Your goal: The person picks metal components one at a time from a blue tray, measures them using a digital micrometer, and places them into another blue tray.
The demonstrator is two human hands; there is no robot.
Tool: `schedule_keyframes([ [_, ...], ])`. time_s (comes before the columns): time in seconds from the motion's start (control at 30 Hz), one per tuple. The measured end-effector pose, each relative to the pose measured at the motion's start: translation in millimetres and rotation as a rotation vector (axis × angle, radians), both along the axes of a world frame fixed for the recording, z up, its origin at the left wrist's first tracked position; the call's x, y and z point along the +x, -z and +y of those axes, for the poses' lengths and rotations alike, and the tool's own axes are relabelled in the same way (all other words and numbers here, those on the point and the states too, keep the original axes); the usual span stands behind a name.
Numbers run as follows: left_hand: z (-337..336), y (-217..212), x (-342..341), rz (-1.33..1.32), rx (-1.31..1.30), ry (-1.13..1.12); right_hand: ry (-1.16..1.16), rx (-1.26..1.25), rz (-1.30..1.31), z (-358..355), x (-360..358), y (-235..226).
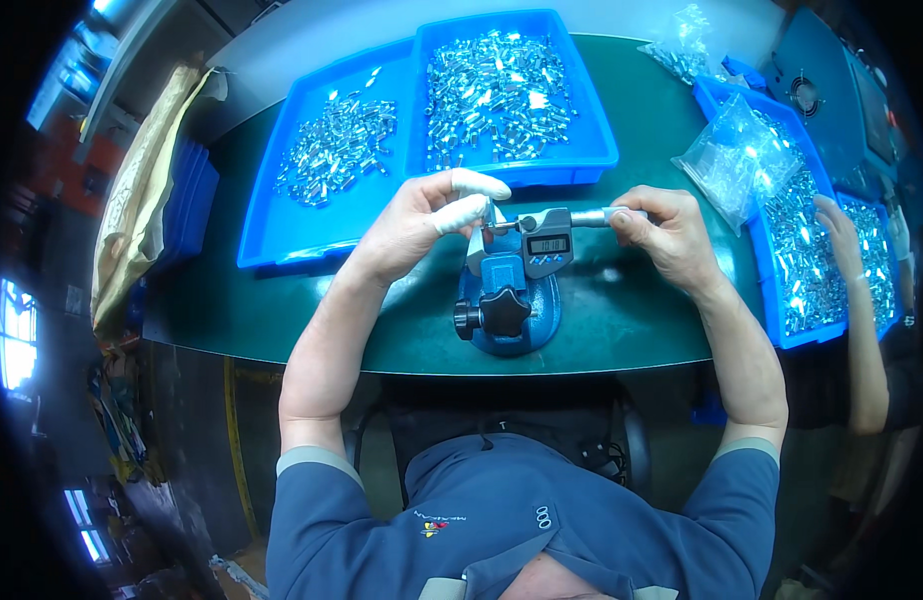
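Observation:
A digital micrometer is clamped in a blue stand with a black star knob, near the front edge of the green table. My left hand, with white finger cots on thumb and forefinger, pinches a small shiny metal piece at the micrometer's jaws. The fingertips partly cover that piece, so its full shape is hidden. On the other side, my right hand closes its thumb and fingers round the end of the micrometer's thimble.
Two blue trays, a left one and a middle one, hold many small metal pieces beyond my hands. Clear plastic bags lie by more filled blue trays at the right. Another person's hand reaches over those. Brown paper stands left.

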State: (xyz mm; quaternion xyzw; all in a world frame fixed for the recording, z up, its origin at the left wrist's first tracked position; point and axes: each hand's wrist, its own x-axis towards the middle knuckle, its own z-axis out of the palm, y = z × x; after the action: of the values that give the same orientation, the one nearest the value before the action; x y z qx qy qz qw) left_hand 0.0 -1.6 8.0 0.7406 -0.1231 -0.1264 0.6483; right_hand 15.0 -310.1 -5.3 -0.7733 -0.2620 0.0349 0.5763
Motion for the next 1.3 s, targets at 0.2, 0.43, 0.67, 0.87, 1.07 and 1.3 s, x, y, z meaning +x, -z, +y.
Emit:
schedule_keyframes([
  [0.2, -0.7, -1.5, -0.4, 0.017, 0.009, -0.004, 0.004, 0.005, 0.011, 0.4, 0.1, 0.3],
  [0.43, -1.5, -3.1, -1.5, 0.052, -0.029, 0.007, 0.009, -0.021, 0.012, -0.7, 0.4, -0.9],
  [0.67, -0.8, -2.8, -2.2, 0.043, -0.041, -0.003, 0.005, 0.003, 0.026, 1.4, -1.7, -4.6],
  [0.87, -0.2, 0.0, -0.5, 0.035, -0.047, -0.003, 0.018, -0.016, -0.028, 1.7, -2.8, -4.5],
  [1.07, -0.5, 0.3, -0.4, 0.039, -0.045, -0.017, 0.032, -0.036, -0.040, 1.7, -2.8, -4.8],
  [1.3, -1.4, 0.1, -1.1, 0.033, -0.057, 0.004, 0.022, 0.006, 0.009, 2.0, -0.7, -0.8],
])
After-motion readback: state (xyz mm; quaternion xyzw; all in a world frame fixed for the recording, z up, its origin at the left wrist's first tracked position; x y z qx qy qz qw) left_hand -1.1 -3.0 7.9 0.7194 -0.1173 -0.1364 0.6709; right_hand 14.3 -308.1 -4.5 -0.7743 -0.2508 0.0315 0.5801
